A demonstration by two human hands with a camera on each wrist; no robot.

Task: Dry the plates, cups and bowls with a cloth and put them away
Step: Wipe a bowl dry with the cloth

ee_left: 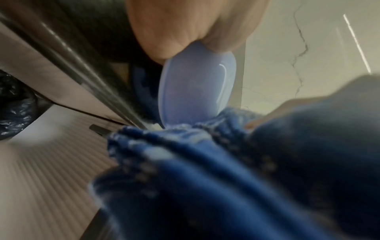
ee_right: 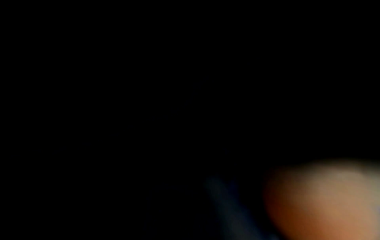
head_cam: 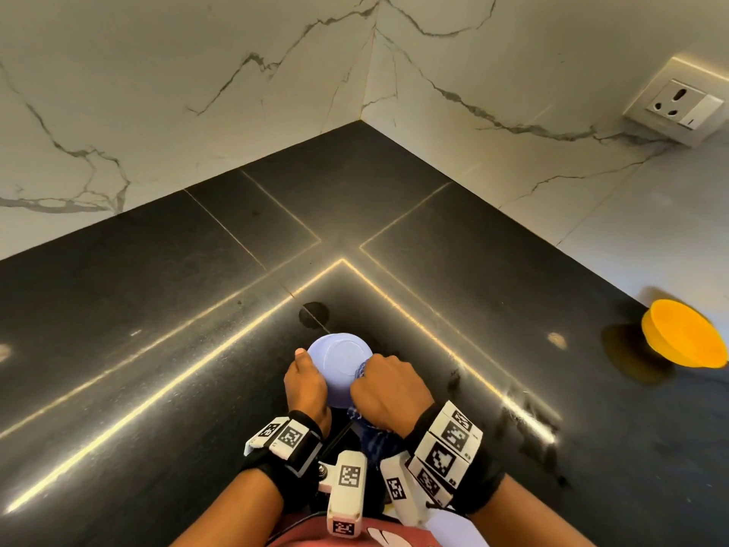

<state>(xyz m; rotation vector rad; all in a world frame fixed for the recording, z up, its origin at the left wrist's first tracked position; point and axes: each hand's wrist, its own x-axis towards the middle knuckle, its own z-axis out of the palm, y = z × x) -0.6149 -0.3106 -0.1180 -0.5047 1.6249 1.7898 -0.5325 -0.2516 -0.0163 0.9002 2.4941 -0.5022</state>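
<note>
A pale lilac bowl (head_cam: 339, 367) is held bottom-up above the black counter, near its front edge. My left hand (head_cam: 305, 382) grips its left side, thumb on the outer wall. My right hand (head_cam: 384, 392) holds a bunched dark blue cloth (head_cam: 372, 438) against the bowl's right side. In the left wrist view the bowl (ee_left: 195, 87) appears edge-on, pinched at the top by my left hand (ee_left: 185, 32), with the blue cloth (ee_left: 205, 170) bunched below it. The right wrist view is almost black, with only a blurred bit of skin at the lower right.
An orange bowl (head_cam: 686, 339) sits tilted on the black counter (head_cam: 157, 309) at the far right. Marble walls meet in a corner behind, and a wall socket (head_cam: 678, 102) is mounted on the right one. A pale plate edge (head_cam: 453, 529) shows under my right wrist.
</note>
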